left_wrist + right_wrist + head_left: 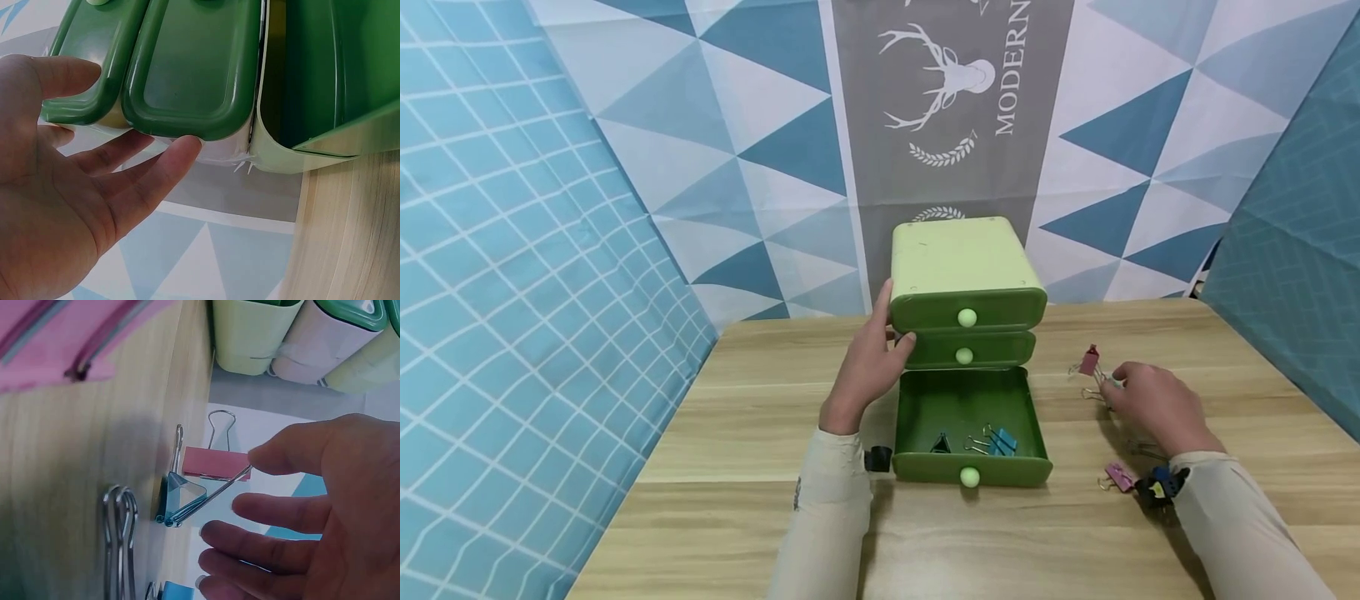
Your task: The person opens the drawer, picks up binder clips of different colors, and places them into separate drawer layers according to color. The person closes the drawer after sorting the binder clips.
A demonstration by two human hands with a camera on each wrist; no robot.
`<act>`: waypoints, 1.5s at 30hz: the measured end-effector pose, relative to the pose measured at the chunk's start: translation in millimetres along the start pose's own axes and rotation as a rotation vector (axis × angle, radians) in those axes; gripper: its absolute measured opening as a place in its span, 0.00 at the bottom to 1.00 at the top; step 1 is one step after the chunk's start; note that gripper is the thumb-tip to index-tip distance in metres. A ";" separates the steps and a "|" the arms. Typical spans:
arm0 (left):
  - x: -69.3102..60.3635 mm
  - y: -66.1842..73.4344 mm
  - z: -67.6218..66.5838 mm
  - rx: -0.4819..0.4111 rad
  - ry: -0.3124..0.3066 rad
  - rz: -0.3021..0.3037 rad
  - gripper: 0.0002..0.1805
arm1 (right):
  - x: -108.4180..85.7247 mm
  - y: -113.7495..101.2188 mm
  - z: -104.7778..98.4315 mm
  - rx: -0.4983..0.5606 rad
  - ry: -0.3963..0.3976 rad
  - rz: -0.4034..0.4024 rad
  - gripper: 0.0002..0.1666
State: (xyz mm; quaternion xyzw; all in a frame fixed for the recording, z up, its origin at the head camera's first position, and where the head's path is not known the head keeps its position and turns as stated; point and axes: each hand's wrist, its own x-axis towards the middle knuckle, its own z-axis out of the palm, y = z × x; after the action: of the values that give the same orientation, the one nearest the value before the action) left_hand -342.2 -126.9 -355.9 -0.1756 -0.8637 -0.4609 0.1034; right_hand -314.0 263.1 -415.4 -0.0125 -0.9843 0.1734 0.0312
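Green drawer cabinet stands on the wood-grain bench, its bottom drawer out, with a blue clip and a dark clip inside. Left hand rests along the cabinet's left side, fingers spread. Right hand is at a teal clip right of the cabinet: thumb at the tip of its wire handle, fingers well parted from the thumb, no firm grip visible. Red clip lies just beside; contact unclear. Likeliest trouble: the thin wire swivels under one-sided thumb pressure, tipping the teal clip or snagging its neighbour. Pink clip, near the right wrist, could get knocked if the arm drags low.
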 end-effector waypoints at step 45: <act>0.7 0.5 0.5 -0.033 -0.011 -0.002 0.47 | -3.8 7.0 10.1 -0.001 -0.125 0.034 0.17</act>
State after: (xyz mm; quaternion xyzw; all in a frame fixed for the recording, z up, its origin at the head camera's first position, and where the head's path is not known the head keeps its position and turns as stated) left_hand -342.6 -126.1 -355.6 -0.1793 -0.8568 -0.4741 0.0952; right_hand -310.8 266.0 -427.5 -0.0186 -0.9840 0.1739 -0.0334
